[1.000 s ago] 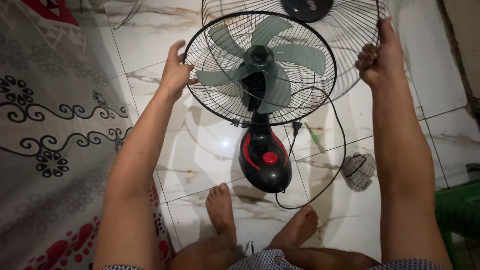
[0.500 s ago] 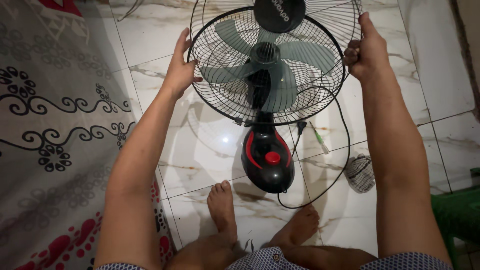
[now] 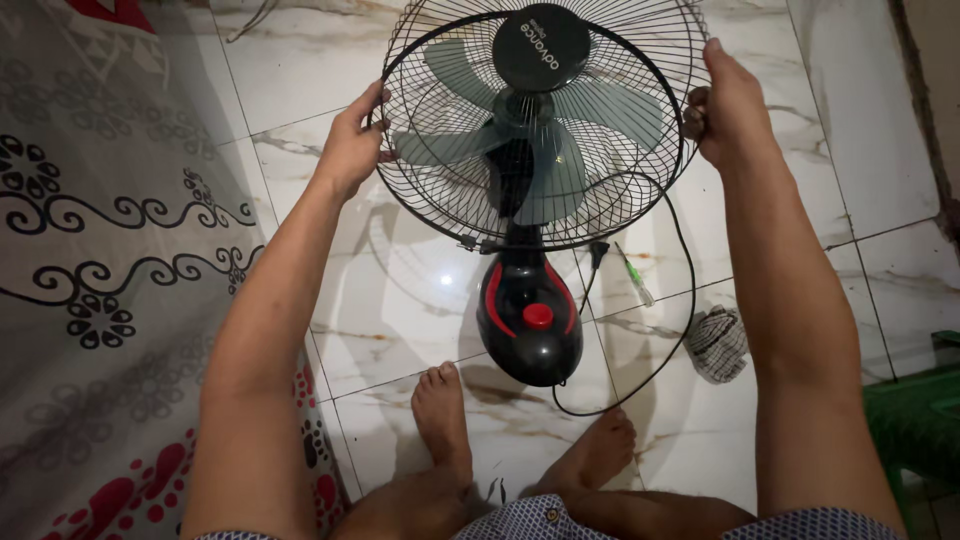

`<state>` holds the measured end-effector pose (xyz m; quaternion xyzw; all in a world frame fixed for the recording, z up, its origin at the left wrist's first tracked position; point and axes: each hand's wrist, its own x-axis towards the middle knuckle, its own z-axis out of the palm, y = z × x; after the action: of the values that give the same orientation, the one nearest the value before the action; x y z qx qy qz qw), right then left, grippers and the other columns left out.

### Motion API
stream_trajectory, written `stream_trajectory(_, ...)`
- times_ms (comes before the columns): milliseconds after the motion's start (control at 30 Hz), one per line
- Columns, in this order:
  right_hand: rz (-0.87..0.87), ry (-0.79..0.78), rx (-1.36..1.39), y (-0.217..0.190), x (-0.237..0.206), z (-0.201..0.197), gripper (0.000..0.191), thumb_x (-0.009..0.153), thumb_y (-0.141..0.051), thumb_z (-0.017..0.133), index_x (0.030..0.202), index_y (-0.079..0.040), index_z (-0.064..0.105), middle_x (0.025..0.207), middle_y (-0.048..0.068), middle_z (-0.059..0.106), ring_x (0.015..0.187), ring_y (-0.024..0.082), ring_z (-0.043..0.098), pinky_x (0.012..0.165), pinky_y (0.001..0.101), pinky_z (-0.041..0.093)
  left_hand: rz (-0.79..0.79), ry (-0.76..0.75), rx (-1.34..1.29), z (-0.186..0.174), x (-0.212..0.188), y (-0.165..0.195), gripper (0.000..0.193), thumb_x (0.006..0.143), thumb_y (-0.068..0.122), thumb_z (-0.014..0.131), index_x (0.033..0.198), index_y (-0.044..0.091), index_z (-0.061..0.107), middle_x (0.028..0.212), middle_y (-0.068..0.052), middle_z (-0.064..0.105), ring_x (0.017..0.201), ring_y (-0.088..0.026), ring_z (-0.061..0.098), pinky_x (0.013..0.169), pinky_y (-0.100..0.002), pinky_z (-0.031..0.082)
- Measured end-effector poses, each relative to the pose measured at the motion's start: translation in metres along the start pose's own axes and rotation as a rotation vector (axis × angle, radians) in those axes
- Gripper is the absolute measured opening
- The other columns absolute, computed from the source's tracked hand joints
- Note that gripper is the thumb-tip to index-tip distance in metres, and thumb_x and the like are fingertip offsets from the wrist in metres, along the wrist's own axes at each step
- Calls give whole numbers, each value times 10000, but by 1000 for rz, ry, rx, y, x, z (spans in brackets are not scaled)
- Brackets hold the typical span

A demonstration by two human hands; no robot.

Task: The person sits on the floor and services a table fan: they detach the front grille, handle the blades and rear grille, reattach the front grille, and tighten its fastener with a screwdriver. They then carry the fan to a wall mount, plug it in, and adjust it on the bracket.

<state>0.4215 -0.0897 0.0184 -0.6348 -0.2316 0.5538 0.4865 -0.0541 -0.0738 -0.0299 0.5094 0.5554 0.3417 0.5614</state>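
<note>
A black electric fan with pale green blades point(image 3: 470, 145) stands tilted on the marble floor, its black and red base point(image 3: 530, 320) just beyond my bare feet. A round front wire grille point(image 3: 640, 60) with a dark centre cap point(image 3: 541, 47) hangs over the rear grille, offset up and to the right. My left hand point(image 3: 352, 145) grips the grille rim on the left side. At the right edge, my right hand point(image 3: 725, 105) clasps the rim. The fan's black cord point(image 3: 680, 330) loops across the floor to the right.
A patterned grey cloth point(image 3: 110, 270) covers the floor on the left. A green-handled screwdriver point(image 3: 633, 275) and a small checked rag point(image 3: 717, 343) lie on the tiles to the right of the base. A green stool point(image 3: 915, 420) sits at the right edge.
The front grille has come down and toward me, sliding further over the fan blades. Both hands kept their hold on the rim and moved with it.
</note>
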Motion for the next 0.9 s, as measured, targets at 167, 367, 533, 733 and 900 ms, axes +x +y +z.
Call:
stream_trajectory(167, -60, 15, -152, 1, 4, -1, 616, 1041, -489, 601, 1438, -30, 496, 1066, 80, 615, 630, 118, 493, 513, 258, 414, -4, -20, -72, 1, 2, 1, 734, 924, -112, 357, 1603, 165, 345, 1614, -3, 440, 1191, -205, 570, 819, -384, 663)
stream_trajectory(367, -248, -16, -471, 13, 13, -9, 631, 1063, -515, 573, 1444, -12, 583, 1297, 102, 656, 1036, 119, 565, 824, 239, 445, 12, 4, -78, -1, 3, 0, 686, 959, -88, 396, 1600, 148, 347, 1605, -14, 435, 1230, -187, 583, 836, -386, 682)
stream_trajectory(533, -222, -63, -389, 30, 16, -10, 644, 1022, -478, 597, 1477, -31, 516, 1343, 62, 639, 1135, 143, 574, 846, 270, 482, -34, 18, -91, -5, 0, -3, 677, 961, -67, 416, 1596, 162, 360, 1601, -2, 428, 1178, -178, 570, 815, -388, 656)
stream_trajectory(733, -142, -95, -302, 42, 11, -10, 614, 1013, -492, 547, 1466, -79, 531, 1298, 7, 654, 1039, 126, 579, 752, 278, 460, -37, -8, -118, -7, -3, -3, 649, 986, -38, 445, 1594, 177, 373, 1598, 15, 426, 1183, -149, 576, 860, -393, 644)
stream_trajectory(900, -150, -84, -286, 46, 11, -14, 564, 1041, -494, 532, 1432, -90, 577, 1231, -11, 617, 1035, 111, 541, 763, 296, 471, -52, -39, -110, -8, -6, 2, 647, 988, -21, 439, 1594, 199, 388, 1599, 49, 384, 1235, -164, 542, 902, -401, 623)
